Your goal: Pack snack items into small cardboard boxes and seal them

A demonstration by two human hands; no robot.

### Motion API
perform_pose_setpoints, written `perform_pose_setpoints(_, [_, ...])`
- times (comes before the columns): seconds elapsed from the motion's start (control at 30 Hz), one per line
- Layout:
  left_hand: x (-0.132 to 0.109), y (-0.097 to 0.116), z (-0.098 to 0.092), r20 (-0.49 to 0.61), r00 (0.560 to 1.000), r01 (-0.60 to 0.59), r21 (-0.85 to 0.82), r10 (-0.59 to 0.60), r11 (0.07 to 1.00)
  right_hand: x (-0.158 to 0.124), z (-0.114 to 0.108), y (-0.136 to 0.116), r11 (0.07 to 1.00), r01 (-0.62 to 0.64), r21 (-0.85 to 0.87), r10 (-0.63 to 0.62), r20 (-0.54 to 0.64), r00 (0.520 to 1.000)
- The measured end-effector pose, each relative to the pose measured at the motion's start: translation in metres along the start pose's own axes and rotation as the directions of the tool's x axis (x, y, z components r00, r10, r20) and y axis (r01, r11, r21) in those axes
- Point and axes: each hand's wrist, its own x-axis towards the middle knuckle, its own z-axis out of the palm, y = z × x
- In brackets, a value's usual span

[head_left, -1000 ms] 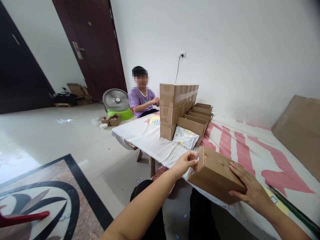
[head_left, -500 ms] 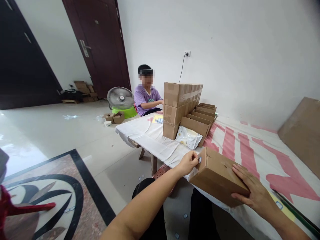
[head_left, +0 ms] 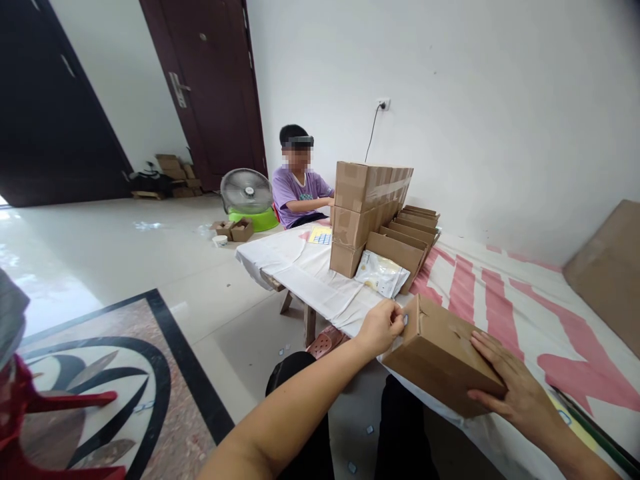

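Observation:
A closed cardboard box (head_left: 445,360) lies tilted at the table's near edge, one end facing left. My right hand (head_left: 505,380) grips its right end, fingers spread on top and thumb on the near side. At the left end face, my left hand (head_left: 383,327) is closed in a pinch at a small blue-and-white sticker (head_left: 405,320). Whether the sticker is fully stuck to the box cannot be made out. Just beyond stands a white plastic packet (head_left: 381,273), leaning on open cardboard boxes (head_left: 395,250).
Stacked closed boxes (head_left: 350,227) form a wall on the table. Behind them sits a person in a purple shirt (head_left: 300,193). A yellow sticker sheet (head_left: 320,236) lies near that person. A fan (head_left: 246,193), a red stool (head_left: 60,400) and cardboard pieces (head_left: 243,230) stand on the floor.
The view has shifted slightly, moving the scene a little to the right. Both hands keep their places on the box, and the left fingers stay at the sticker.

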Motion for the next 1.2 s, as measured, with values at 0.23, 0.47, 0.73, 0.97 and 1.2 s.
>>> perform_pose_setpoints(0.23, [-0.002, 0.0, -0.002, 0.052, 0.996, -0.069, 0.003, 0.068, 0.998, 0.0, 0.0, 0.001, 1.0, -0.001, -0.002, 0.001, -0.004, 1.0])
perform_pose_setpoints(0.47, [-0.001, 0.006, -0.002, 0.017, 0.997, -0.076, 0.087, 0.075, 0.993, -0.001, 0.0, 0.001, 1.0, -0.014, 0.014, 0.014, -0.011, 1.0])
perform_pose_setpoints(0.73, [-0.01, -0.007, 0.0, -0.024, 0.997, 0.068, -0.271, -0.077, 0.96, 0.0, 0.001, 0.001, 1.0, -0.025, 0.017, 0.025, 0.005, 1.0])
perform_pose_setpoints(0.97, [-0.007, 0.005, -0.009, 0.102, 0.979, 0.196, -0.715, -0.177, 0.672, -0.001, 0.001, 0.002, 1.0, -0.013, 0.014, 0.013, 0.008, 1.0])
perform_pose_setpoints(1.2, [-0.007, 0.007, -0.013, 0.225, 0.965, 0.233, -0.515, -0.133, 0.825, 0.001, 0.002, 0.001, 1.0, -0.011, 0.017, 0.011, -0.003, 1.0])
